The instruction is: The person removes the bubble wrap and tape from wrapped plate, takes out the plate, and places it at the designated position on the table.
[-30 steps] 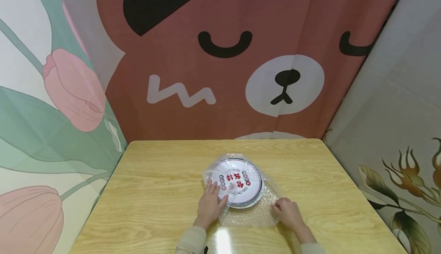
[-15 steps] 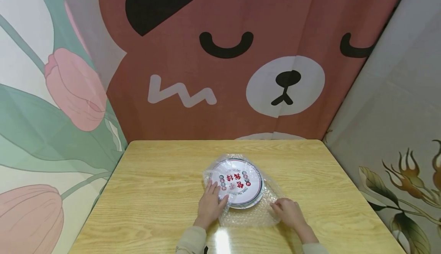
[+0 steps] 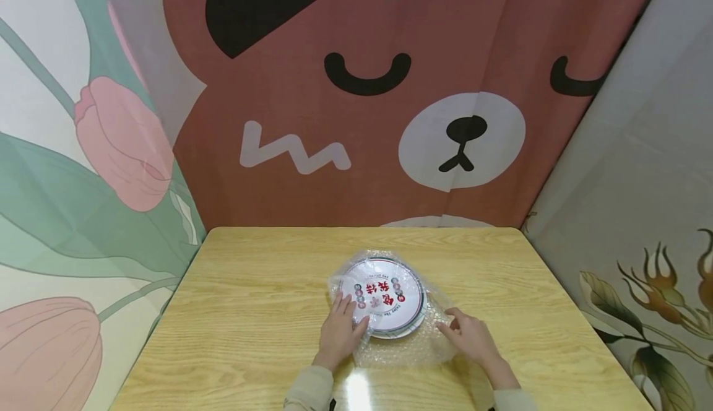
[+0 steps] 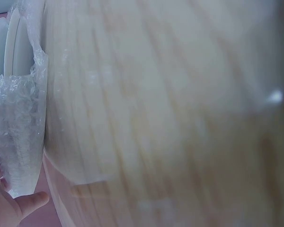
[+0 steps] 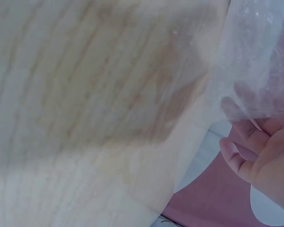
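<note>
A stack of white plates (image 3: 384, 287), the top one with a dark rim and red characters, lies on bubble wrap (image 3: 406, 352) on the table. In the left wrist view the plate edges (image 4: 10, 47) show above the bubble wrap (image 4: 16, 123). My left hand (image 3: 340, 330) rests with spread, straight fingers on the left side of the top plate, over the wrap there. My right hand (image 3: 470, 337) pinches the wrap's right edge between thumb and forefinger. In the right wrist view, fingertips (image 5: 233, 109) show at and through the clear bubble wrap (image 5: 251, 52); the thumb is hidden there.
The light wooden table (image 3: 256, 299) reaches back to a curtain (image 3: 362, 194) printed with a brown bear. Flower-patterned curtains hang along the left (image 3: 122, 151) and right (image 3: 624, 169) sides. A bright light reflection lies near the front.
My right hand has moved slightly up and away from me at the wrap's right edge, its fingers less tightly curled. My left hand and the plates stay put.
</note>
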`<control>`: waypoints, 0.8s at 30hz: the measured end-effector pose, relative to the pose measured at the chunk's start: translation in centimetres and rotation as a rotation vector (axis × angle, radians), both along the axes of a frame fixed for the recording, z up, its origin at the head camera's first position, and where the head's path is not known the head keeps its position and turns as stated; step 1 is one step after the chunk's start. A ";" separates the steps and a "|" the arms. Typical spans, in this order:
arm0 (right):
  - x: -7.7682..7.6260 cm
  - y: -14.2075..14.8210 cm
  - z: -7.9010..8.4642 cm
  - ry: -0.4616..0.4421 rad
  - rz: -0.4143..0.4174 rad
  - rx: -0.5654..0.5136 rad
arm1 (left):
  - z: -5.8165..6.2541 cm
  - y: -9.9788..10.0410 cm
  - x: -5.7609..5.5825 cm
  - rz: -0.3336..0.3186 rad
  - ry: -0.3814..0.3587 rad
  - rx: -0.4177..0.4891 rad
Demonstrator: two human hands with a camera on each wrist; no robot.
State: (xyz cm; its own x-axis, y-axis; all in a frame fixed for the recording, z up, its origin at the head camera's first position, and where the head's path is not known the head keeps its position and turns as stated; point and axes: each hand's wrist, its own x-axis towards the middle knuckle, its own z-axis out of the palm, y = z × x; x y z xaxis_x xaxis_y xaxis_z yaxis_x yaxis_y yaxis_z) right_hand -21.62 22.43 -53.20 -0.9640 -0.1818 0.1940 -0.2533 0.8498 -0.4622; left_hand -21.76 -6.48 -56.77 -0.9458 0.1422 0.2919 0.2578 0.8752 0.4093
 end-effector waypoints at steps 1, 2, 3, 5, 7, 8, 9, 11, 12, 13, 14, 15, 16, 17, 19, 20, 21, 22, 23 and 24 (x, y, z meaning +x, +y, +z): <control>-0.1 0.0 0.1 0.004 0.002 0.001 | 0.0 0.0 0.0 -0.001 0.001 -0.001; -0.1 0.1 0.2 0.009 0.005 0.003 | 0.0 0.0 0.0 -0.002 0.002 -0.002; -0.2 0.1 0.3 0.018 0.006 0.004 | 0.0 0.0 0.0 -0.003 0.004 -0.004; -0.3 0.1 0.4 0.029 0.010 0.008 | 0.0 0.0 0.0 -0.003 0.007 -0.005; -0.4 0.2 0.4 0.039 0.011 0.010 | 0.0 0.0 0.0 -0.002 0.010 -0.007; -0.5 0.2 0.4 0.044 0.011 0.012 | 0.0 0.0 0.0 -0.002 0.011 -0.008; -0.5 0.2 0.5 0.050 0.011 0.014 | 0.0 0.0 0.0 -0.002 0.012 -0.008; -0.5 0.2 0.6 0.060 0.013 0.028 | -0.1 0.0 0.0 -0.001 0.009 -0.007; -0.5 0.1 0.7 0.070 0.014 0.036 | -0.1 0.0 0.0 -0.001 0.005 -0.008; -0.5 0.1 0.8 0.076 0.013 0.047 | -0.1 0.0 0.0 -0.001 0.001 -0.007; -0.5 0.1 0.9 0.081 0.011 0.060 | -0.1 0.0 0.0 -0.001 -0.001 -0.008; -0.5 0.1 1.0 0.086 0.009 0.070 | -0.1 0.0 0.0 -0.001 -0.005 -0.007; -0.6 0.1 1.1 0.089 0.007 0.079 | -0.1 0.0 -0.1 0.000 -0.008 -0.007; -0.6 0.0 1.2 0.090 0.002 0.086 | -0.1 0.0 -0.1 0.001 -0.010 -0.009; -0.7 0.0 1.5 0.090 -0.003 0.089 | -0.1 0.1 -0.1 0.003 -0.012 -0.010; -0.7 0.0 1.6 0.089 -0.004 0.088 | -0.2 0.1 -0.1 0.003 -0.012 -0.010; -0.8 0.0 1.8 0.090 -0.004 0.087 | -0.1 0.1 -0.1 0.004 -0.014 -0.010; -0.8 -0.1 1.9 0.091 -0.004 0.088 | -0.2 0.1 -0.1 0.005 -0.013 -0.011; -0.9 -0.1 2.0 0.094 -0.003 0.091 | -0.2 0.1 -0.1 0.006 -0.011 -0.012; -1.0 -0.1 2.1 0.097 -0.001 0.092 | -0.2 0.1 -0.1 0.006 -0.010 -0.011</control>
State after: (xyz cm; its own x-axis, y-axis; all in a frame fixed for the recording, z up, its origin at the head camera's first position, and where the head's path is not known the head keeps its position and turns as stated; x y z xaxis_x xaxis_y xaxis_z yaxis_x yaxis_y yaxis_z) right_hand -22.63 22.29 -51.09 -0.9417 -0.2024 0.2688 -0.2923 0.8878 -0.3555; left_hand -21.88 -6.40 -56.93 -0.9496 0.1392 0.2810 0.2483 0.8812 0.4023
